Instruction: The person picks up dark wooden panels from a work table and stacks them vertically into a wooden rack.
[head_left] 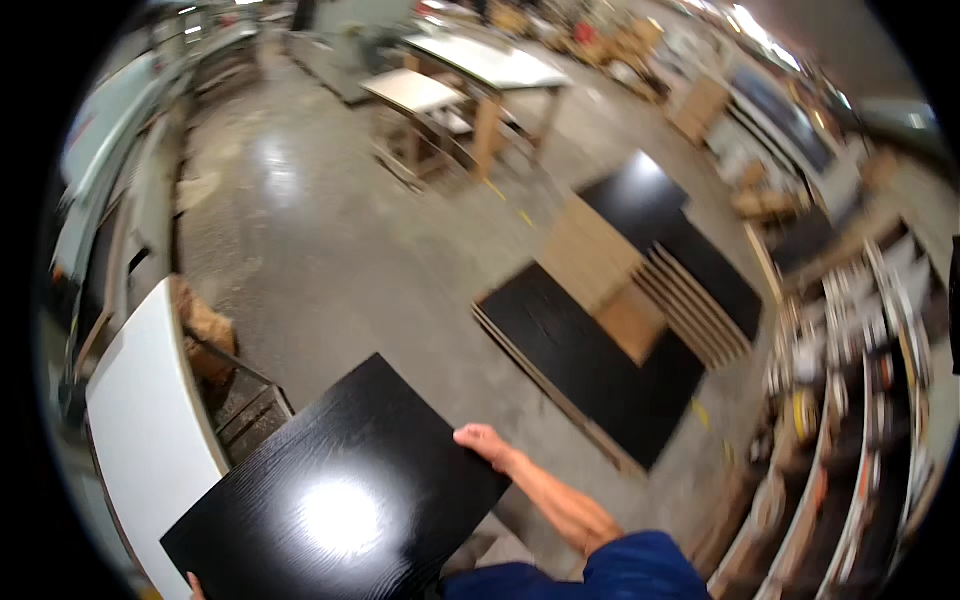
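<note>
A glossy black wood-grain panel is held tilted in front of my body, a bright light reflecting off its face. My right hand grips its right edge, thumb on top and the other fingers hidden beneath. At the lower left edge of the panel only a fingertip or two of my left hand show; the rest of that hand is hidden. The panel's left side overlaps a white-topped table. On the floor to the right lies a stack of black panels with bare brown board pieces on top.
Shelving with rolls of edging lines the right side. A white worktable and a smaller table stand at the back. Long machinery runs along the left. Concrete floor lies between them.
</note>
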